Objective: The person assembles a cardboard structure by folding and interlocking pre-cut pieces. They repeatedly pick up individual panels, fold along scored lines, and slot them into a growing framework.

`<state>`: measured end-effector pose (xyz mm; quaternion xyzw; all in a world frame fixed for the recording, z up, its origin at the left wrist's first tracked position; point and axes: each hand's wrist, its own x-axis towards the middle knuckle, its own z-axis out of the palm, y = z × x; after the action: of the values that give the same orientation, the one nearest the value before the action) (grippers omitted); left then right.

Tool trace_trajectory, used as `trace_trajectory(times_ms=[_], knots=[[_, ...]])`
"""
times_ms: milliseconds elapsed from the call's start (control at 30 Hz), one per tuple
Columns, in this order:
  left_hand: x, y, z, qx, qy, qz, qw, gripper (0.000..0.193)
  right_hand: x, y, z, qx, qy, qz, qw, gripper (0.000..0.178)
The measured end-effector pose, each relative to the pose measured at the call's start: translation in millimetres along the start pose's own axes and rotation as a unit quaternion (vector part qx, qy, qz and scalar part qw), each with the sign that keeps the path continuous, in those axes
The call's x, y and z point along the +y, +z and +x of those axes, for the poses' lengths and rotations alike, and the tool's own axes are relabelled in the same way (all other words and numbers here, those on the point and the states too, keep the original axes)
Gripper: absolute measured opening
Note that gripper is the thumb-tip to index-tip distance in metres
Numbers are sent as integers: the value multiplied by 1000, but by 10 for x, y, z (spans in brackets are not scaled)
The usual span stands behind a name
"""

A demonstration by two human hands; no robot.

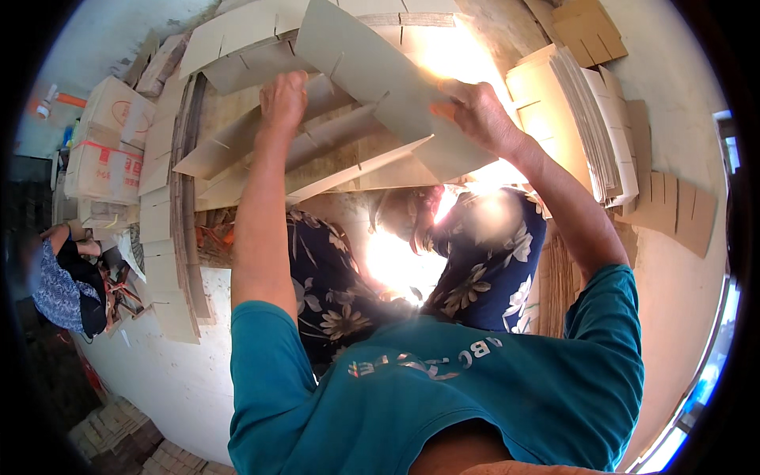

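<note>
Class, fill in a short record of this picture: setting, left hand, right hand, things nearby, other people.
Setting: floor workspace strewn with slotted cardboard strips
Left hand: grips the near edge of the slotted cardboard strip
Right hand: holds the same strip's right part
Nearby: interlocked strips beneath; stack of strips to the right; cardboard boxes to the left
Other people: a person at the left edge

Slotted cardboard strips (317, 134) crowd in front of me. A tall stack of sheets (586, 119) blocks my right. The bare floor (681, 293) farther right is open.
</note>
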<state>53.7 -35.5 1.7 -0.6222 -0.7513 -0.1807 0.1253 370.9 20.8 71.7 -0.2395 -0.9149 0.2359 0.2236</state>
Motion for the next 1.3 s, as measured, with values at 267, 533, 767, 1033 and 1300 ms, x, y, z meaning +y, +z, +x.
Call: trace_trajectory(times_ms=[267,533,767,1033,1300], knots=[[-21,-70,-27,-35,34,-43,998,1,-30,20,8,35,15,157,987,8],[18,-10,81,-22,30,-72,997,2,244,307,137,-23,-66,118,991,46],[-90,58,188,-39,23,-63,997,14,-24,432,323,-201,11,-213,956,42],[213,-581,-210,79,19,-150,985,39,301,11,-216,154,41,-143,977,22],[420,-843,-1405,153,11,-175,973,43,1047,-702,-1932,104,331,-531,773,53]])
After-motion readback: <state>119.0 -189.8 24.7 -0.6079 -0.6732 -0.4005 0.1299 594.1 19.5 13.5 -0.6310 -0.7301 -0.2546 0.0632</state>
